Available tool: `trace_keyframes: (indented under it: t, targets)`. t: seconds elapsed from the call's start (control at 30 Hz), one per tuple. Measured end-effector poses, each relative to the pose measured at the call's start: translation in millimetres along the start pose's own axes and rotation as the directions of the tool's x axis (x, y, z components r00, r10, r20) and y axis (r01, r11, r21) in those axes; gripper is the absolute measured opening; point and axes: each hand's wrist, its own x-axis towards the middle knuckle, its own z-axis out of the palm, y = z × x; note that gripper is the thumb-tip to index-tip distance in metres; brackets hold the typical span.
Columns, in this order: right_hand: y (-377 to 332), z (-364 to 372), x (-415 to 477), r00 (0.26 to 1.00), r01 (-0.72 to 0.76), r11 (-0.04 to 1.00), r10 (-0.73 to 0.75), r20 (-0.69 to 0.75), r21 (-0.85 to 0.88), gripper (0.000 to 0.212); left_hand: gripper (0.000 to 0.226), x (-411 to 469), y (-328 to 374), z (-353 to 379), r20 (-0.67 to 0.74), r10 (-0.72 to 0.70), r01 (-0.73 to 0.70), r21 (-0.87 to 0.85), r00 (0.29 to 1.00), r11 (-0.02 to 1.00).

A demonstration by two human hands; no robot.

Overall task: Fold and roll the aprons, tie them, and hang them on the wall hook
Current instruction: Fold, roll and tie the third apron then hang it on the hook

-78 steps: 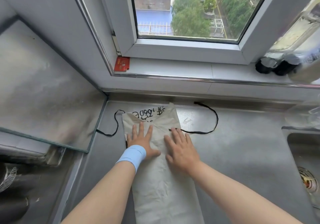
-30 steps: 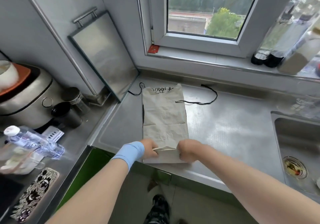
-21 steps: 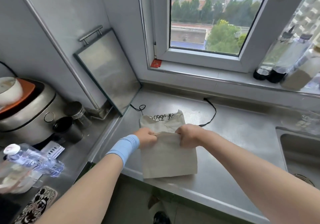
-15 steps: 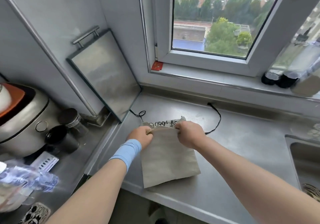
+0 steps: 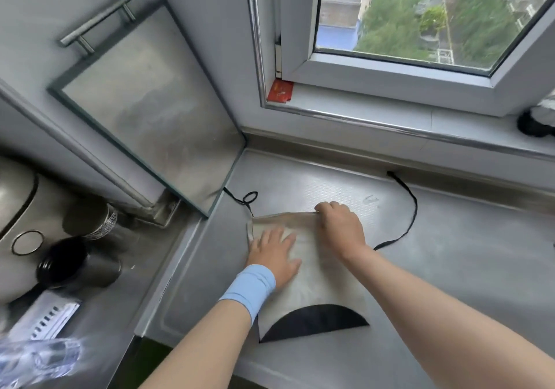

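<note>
While two bare forearms reach in from below, a folded beige apron point(image 5: 318, 286) lies flat on a steel bench point(image 5: 450, 268), close to its front edge and toward its left end. A black half-round patch point(image 5: 312, 321) marks the end of the cloth nearest the person. The left hand point(image 5: 274, 255), with a light blue wristband point(image 5: 250, 288) behind it, rests palm down on the apron's left half, its fingers point(image 5: 279, 235) straight and slightly spread. The right hand point(image 5: 341, 229) sits farther out at the apron's far edge, its fingers point(image 5: 327, 207) curled over that folded edge and gripping it. A thin black left cord point(image 5: 247, 199) makes a small loop off the far left corner of the cloth. A right cord point(image 5: 413, 211) curves out to the right and up to the bench's back edge. A steel board point(image 5: 156, 109) with a bar handle leans against the wall at the bench's left edge. A red card point(image 5: 280, 90) lies on the window sill point(image 5: 390, 112) beyond the back edge.
</note>
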Motion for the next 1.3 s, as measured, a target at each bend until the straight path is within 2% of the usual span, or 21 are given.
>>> trace_keyframes:
  t: [0.07, 0.13, 0.23, 0.37, 0.47, 0.57, 0.63, 0.73, 0.83, 0.93, 0.97, 1.03, 1.13, 1.23, 1.3]
  targets:
    - [-1.2, 4.2, -2.0, 0.996, 0.04, 0.996, -0.046, -0.076, -0.079, 0.055, 0.075, 2.4, -5.9, 10.8, 0.091, -0.038, 0.03, 0.086, 0.995, 0.996]
    - [-1.6, 8.1, -7.7, 0.986, 0.141, 0.979, -0.152, -0.064, -0.147, 0.065, 0.082, 3.4, -9.1, 17.3, 0.076, -0.03, 0.021, 0.116, 0.997, 0.993]
    - [3.7, 20.1, -20.8, 0.951, 0.309, 0.921, -0.302, 0.065, -0.238, 0.062, 0.086, 1.1, -10.7, 21.9, 0.024, -0.026, 0.023, 0.13, 0.999, 0.991]
    - [12.0, 35.2, -39.1, 0.945, 0.323, 0.891, -0.284, 0.165, -0.318, 0.052, 0.086, -9.0, -8.9, 23.8, -0.012, -0.075, 0.076, 0.167, 0.997, 0.983]
    - [9.4, 26.2, -52.5, 0.938, 0.342, 0.888, -0.306, 0.16, -0.307, 0.056, 0.079, -21.9, -6.0, 23.2, -0.09, -0.055, 0.068, 0.154, 0.994, 0.986]
    - [7.1, 22.5, -70.5, 0.91, 0.414, 0.875, -0.396, 0.121, -0.252, 0.056, 0.06, -36.4, -1.1, 23.2, -0.133, 0.061, -0.048, 0.105, 0.989, 0.993]
    - [8.0, 24.7, -86.0, 0.9, 0.427, 0.889, -0.402, 0.166, -0.164, 0.058, 0.051, -46.4, 1.9, 26.6, -0.149, 0.133, -0.118, 0.104, 0.98, 0.988]
    - [14.3, 27.2, -107.7, 0.877, 0.437, 0.896, -0.405, 0.26, -0.077, 0.073, 0.062, -63.9, 4.5, 35.5, -0.143, 0.147, -0.136, 0.088, 0.979, 0.987]
    - [21.2, 31.9, -124.5, 0.861, 0.44, 0.893, -0.387, 0.329, -0.101, 0.076, 0.071, -78.7, 4.6, 44.0, -0.088, 0.106, -0.095, 0.122, 0.99, 0.988]
    - [20.7, 29.8, -132.5, 0.903, 0.367, 0.929, -0.342, 0.26, -0.05, 0.073, 0.061, -88.3, 6.0, 43.8, -0.275, 0.16, -0.142, 0.083, 0.948, 0.986]
    - [20.2, 27.6, -133.7, 0.913, 0.359, 0.933, -0.343, 0.222, -0.034, 0.073, 0.061, -90.0, 6.3, 42.0, -0.298, 0.187, -0.18, 0.051, 0.936, 0.982]
    - [20.4, 24.3, -137.6, 0.904, 0.39, 0.921, -0.38, 0.195, -0.013, 0.073, 0.067, -94.4, 4.9, 42.9, -0.165, 0.241, -0.236, 0.046, 0.956, 0.971]
    - [25.6, 28.6, -150.4, 0.856, 0.46, 0.885, -0.42, 0.3, -0.074, 0.082, 0.086, -100.2, 4.1, 54.1, 0.074, 0.227, -0.237, 0.208, 0.971, 0.949]
    - [36.3, 41.7, -160.4, 0.881, 0.437, 0.887, -0.389, 0.268, -0.148, 0.088, 0.09, -103.1, 4.2, 68.2, 0.144, 0.135, -0.171, 0.283, 0.98, 0.944]
    - [42.4, 41.3, -163.5, 0.89, 0.443, 0.878, -0.407, 0.206, -0.179, 0.084, 0.083, -106.5, 8.3, 67.6, 0.107, 0.096, -0.122, 0.274, 0.99, 0.954]
